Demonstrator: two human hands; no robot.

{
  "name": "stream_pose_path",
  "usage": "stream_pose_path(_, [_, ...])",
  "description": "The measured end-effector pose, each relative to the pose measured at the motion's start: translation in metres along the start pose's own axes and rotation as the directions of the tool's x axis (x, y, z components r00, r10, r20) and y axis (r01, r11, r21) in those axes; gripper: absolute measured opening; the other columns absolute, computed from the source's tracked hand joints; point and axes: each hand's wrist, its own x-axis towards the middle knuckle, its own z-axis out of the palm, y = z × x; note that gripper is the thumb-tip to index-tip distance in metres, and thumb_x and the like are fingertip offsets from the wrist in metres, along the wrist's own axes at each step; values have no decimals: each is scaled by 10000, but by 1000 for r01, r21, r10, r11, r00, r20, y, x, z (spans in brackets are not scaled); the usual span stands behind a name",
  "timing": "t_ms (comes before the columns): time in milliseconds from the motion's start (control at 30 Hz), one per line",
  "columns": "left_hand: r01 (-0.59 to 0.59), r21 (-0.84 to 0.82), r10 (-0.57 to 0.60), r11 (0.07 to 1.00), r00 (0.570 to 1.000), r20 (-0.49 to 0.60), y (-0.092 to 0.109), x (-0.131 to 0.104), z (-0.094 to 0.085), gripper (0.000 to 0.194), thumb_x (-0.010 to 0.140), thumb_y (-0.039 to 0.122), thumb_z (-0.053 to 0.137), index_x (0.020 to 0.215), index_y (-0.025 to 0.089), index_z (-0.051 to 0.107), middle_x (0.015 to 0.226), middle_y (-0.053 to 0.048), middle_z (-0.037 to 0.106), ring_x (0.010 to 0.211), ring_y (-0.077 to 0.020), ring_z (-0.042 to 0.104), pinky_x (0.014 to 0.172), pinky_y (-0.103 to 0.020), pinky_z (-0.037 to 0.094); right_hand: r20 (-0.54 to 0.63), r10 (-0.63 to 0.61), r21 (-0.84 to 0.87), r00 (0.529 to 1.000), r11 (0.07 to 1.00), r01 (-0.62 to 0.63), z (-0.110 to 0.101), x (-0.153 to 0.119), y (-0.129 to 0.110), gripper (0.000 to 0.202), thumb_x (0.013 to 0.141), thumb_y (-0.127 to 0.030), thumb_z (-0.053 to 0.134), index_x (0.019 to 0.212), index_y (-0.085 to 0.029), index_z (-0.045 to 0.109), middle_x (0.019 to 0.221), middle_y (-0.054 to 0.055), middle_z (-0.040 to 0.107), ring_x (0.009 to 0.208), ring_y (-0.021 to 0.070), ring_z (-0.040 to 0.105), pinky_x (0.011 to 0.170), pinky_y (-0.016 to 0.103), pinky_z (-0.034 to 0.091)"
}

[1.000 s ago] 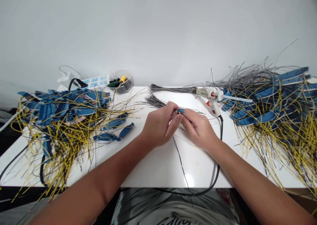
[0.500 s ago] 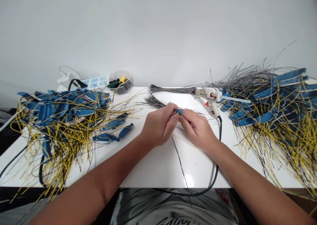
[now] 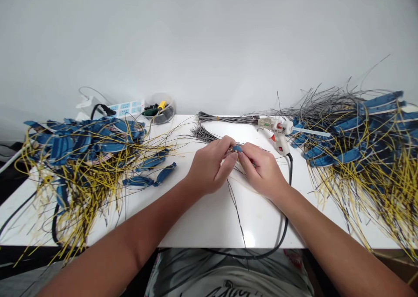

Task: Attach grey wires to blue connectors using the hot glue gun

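Observation:
Over the middle of the white table [image 3: 202,218], my left hand [image 3: 212,164] and my right hand [image 3: 261,168] meet around a small blue piece with wires [image 3: 237,149]. Both hands are closed, thumbs and fingers pinching it from either side. Only a bit of its blue top shows between the fingertips; the rest is hidden. Thin dark wires [image 3: 237,214] hang from beneath my hands toward the table's front edge. Just behind my left hand lies a loose bundle of grey-black wires [image 3: 204,133].
A glue gun [image 3: 280,136] with a white stick lies to the right. Piles of blue wired pieces stand at left [image 3: 62,144] and right [image 3: 349,153]. Loose blue pieces [image 3: 165,173], a clear tub [image 3: 168,114], a power strip [image 3: 127,108] and a tied wire bundle [image 3: 228,119] are also there.
My fingers have shifted slightly on the blue piece, and its blue top sits a little lower. The wires hanging below have swung slightly. Everything else stays put.

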Motion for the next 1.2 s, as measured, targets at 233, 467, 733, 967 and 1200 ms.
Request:
stream_pose_path(233, [75,-114,-72,991,997,29,2,0,-1,293,1100,456,382,1044,205,523,762,15,513,711,-161,491,696,-303,357,-9,-4,2,1000,1000,4,1,-1,1,308,1092,-281,474,797,-209,422,743,-4,489,699,145,456,664,317,343])
stream_pose_path(467, [184,-289,-163,939,982,96,0,-2,5,360,1118,487,331,974,208,507,747,16,436,687,-153,414,669,-312,328,24,20,9,1000,1000,-20,-1,-2,-1,343,1088,-283,479,764,-204,400,674,-27,460,621,125,412,621,304,309])
stream_pose_path(733, [244,-329,-211,912,968,135,-3,-1,10,391,1121,500,313,937,207,494,762,14,425,698,-150,412,670,-316,319,65,56,39,996,998,-58,-4,-1,-2,354,1074,-272,468,739,-202,378,645,-32,443,597,121,385,600,297,285])
stream_pose_path(967, [195,-244,-164,950,976,141,0,0,5,326,1104,473,354,990,205,500,719,34,425,659,-147,409,657,-305,318,79,70,42,994,996,-73,-4,-2,-1,351,1083,-297,460,752,-205,386,655,-29,458,605,125,394,607,299,287])
stream_pose_path(1200, [78,-61,-71,995,991,116,1,1,0,284,1102,420,366,982,202,503,750,26,500,690,-151,469,677,-296,330,86,35,70,996,997,-41,-3,-2,0,328,1087,-288,463,774,-205,407,684,-24,476,629,127,414,624,295,313])
